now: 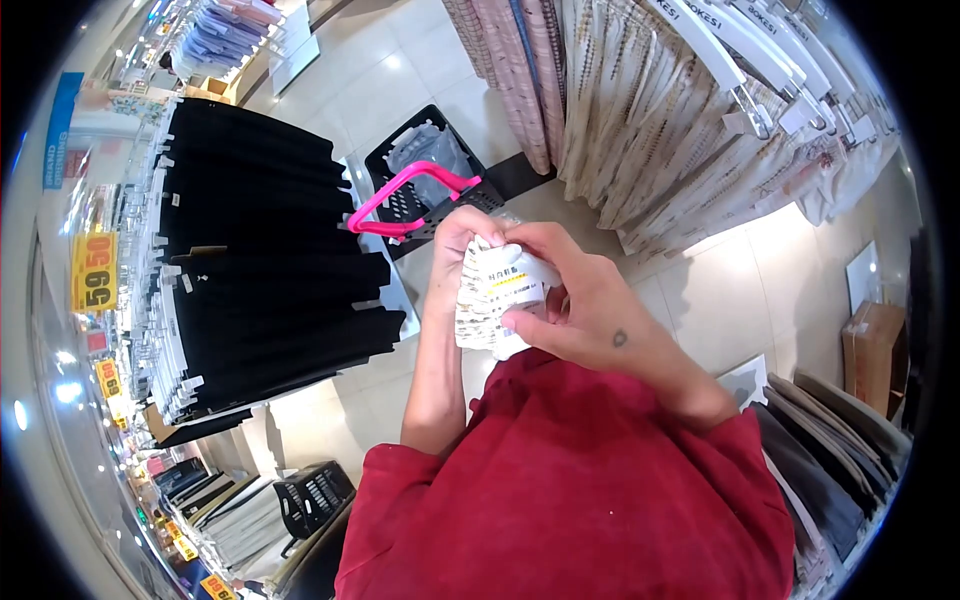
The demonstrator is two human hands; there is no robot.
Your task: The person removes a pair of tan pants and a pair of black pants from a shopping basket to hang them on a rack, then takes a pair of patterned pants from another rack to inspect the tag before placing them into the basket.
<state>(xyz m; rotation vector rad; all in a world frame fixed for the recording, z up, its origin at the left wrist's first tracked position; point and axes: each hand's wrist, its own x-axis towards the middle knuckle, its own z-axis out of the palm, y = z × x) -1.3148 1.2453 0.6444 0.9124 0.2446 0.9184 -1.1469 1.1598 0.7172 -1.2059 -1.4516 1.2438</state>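
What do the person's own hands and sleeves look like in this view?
Both the left hand and the right hand are bare: no gloves, and no watch or bracelet shows. The back of the right one carries a small, dark, ring-shaped mark; whether it is a tattoo, I cannot tell. The left sleeve and right sleeve are plain deep red, leaving the forearms uncovered.

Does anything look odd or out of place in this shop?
Nothing looks spilled or damaged. Oddest is the black basket with a raised pink handle, on the floor between the black garments and pale patterned ones, perhaps in someone's way. The cloth in the left hand and right hand looks bunched, probably from handling.
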